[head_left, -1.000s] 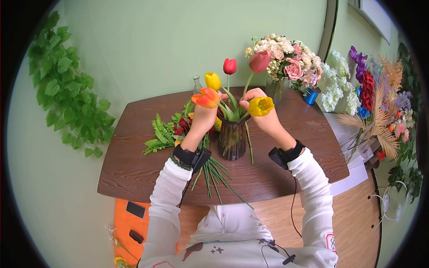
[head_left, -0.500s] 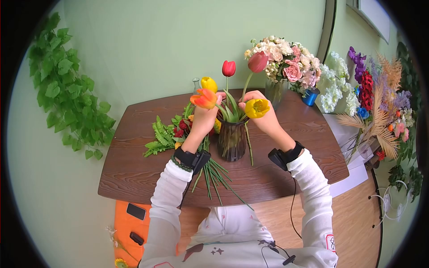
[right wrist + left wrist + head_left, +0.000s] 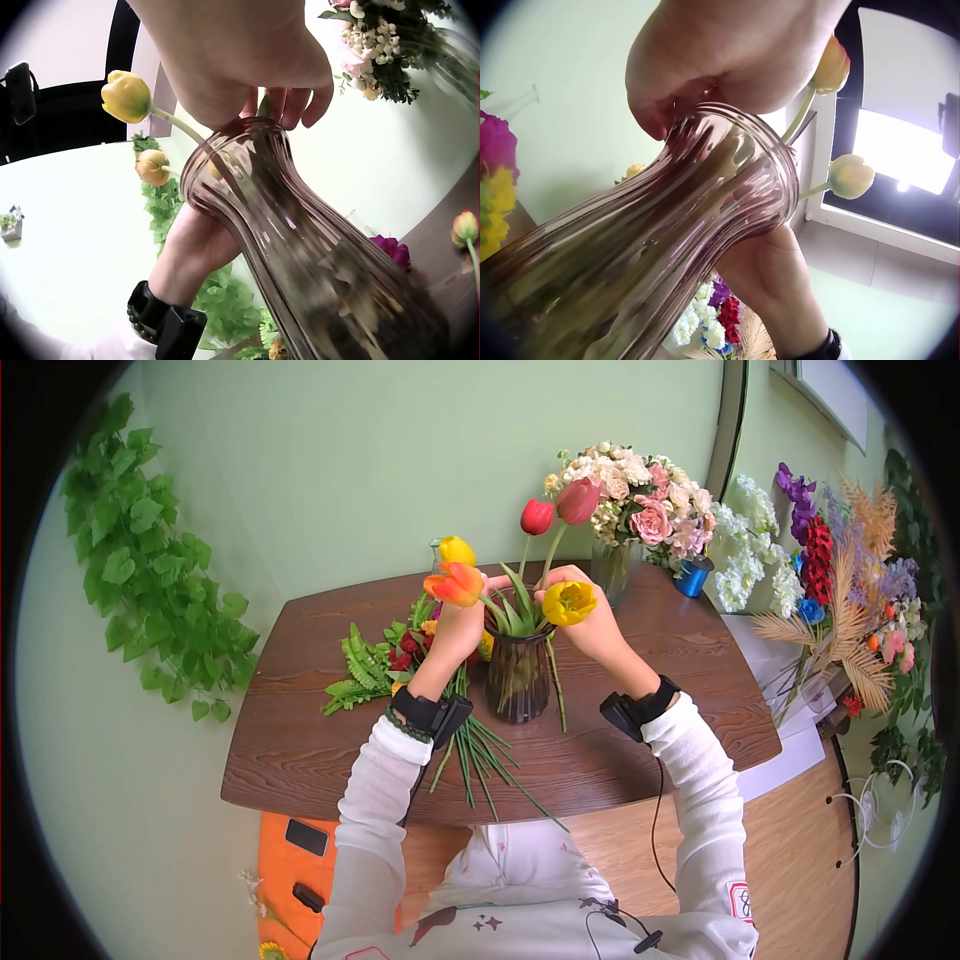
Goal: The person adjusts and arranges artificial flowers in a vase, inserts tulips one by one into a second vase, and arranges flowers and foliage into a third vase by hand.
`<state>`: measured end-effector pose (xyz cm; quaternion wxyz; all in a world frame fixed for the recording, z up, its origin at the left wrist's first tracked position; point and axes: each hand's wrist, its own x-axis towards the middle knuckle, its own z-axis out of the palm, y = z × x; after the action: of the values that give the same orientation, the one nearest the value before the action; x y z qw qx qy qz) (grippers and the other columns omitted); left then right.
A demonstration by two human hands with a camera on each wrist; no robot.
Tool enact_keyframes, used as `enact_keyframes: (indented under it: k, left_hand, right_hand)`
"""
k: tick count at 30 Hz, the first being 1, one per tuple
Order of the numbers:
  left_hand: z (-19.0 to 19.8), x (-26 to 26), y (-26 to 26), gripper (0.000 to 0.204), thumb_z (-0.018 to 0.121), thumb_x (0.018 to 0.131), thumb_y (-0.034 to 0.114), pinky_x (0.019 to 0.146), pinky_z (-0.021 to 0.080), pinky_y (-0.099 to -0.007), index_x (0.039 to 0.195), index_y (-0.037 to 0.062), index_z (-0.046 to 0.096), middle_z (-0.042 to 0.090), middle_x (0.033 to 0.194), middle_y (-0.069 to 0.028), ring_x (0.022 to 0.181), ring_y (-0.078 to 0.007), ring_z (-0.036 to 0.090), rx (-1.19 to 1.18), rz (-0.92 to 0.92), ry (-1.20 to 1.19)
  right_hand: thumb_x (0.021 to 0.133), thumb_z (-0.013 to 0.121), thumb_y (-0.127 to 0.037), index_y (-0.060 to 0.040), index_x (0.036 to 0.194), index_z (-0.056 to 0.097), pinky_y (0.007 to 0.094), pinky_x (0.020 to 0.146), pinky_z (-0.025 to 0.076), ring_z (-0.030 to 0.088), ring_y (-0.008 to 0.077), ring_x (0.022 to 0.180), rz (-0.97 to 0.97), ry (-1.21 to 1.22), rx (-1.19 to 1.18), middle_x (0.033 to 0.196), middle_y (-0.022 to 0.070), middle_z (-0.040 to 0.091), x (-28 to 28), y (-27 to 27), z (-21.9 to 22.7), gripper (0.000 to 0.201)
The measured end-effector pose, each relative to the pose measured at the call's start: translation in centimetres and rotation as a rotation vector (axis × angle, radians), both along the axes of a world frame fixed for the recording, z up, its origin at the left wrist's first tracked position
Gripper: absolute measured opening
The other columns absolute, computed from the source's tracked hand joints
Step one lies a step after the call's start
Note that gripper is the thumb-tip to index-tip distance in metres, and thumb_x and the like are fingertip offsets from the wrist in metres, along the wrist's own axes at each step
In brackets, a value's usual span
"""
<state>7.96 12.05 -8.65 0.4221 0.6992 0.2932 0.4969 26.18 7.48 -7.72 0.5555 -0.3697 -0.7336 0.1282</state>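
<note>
A ribbed, smoky glass vase [image 3: 517,685] stands on the table with several tulips in it. My left hand [image 3: 462,628] is at the left of its rim, fingers curled in among the stems; I cannot tell which stem they hold. An orange tulip [image 3: 455,584] and a yellow tulip [image 3: 456,551] lean out over that hand. At the right of the rim, my right hand [image 3: 590,625] pinches a tulip stem below the pink tulip [image 3: 578,501]. Before it droops an open yellow tulip [image 3: 570,603]. A red tulip [image 3: 537,516] rises at the back.
Left of the vase lies a bunch of flowers with fern leaves [image 3: 358,670], its green stems [image 3: 475,755] reaching the table's front edge. A vase of pink and white flowers [image 3: 645,510] and a blue spool [image 3: 692,576] stand back right. More flowers [image 3: 850,600] stand further right.
The red tulip's head has swung right, close against the pink tulip. The open yellow tulip shifts slightly left. Both hands stay at the vase rim.
</note>
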Motion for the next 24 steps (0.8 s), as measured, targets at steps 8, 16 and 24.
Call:
enact_keyframes:
  k: [8, 16, 24]
  left_hand:
    - [1.0, 0.1, -1.2, 0.026, 0.051, 0.088, 0.026, 0.084, 0.041, -0.0278, 0.093, -0.0002, 0.052, 0.061, 0.097, -0.0091, 0.097, -0.0159, 0.055, 0.046, 0.063, -0.12]
    - [0.5, -0.4, -0.7, 0.026, 0.05, 0.089, 0.023, 0.082, 0.042, -0.0272, 0.097, -0.0007, 0.055, 0.06, 0.098, -0.0069, 0.093, -0.0134, 0.055, 0.059, 0.051, -0.067]
    - [0.6, -0.5, -0.9, 0.026, 0.052, 0.087, 0.022, 0.08, 0.042, -0.0274, 0.096, -0.002, 0.059, 0.062, 0.094, -0.0082, 0.09, -0.0147, 0.057, 0.055, 0.053, -0.061]
  right_hand:
    - [0.077, 0.064, -0.012, -0.0025, 0.084, 0.054, 0.0279, 0.072, 0.042, 0.052, 0.0169, 0.081, 0.003, 0.005, 0.056, 0.084, 0.0055, 0.056, -0.1, 0.2, 0.1, 0.015]
    - [0.085, 0.049, -0.017, -0.0008, 0.095, 0.056, 0.0245, 0.067, 0.042, 0.05, 0.0114, 0.079, 0.107, 0.375, -0.173, 0.09, 0.0024, 0.055, -0.1, 0.1, 0.2, 0.02]
    - [0.089, 0.043, -0.027, -0.0006, 0.1, 0.058, 0.0243, 0.071, 0.041, 0.052, 0.0114, 0.082, 0.187, 0.31, -0.479, 0.094, 0.0053, 0.06, 1.1, 3.4, 1.9, 0.032]
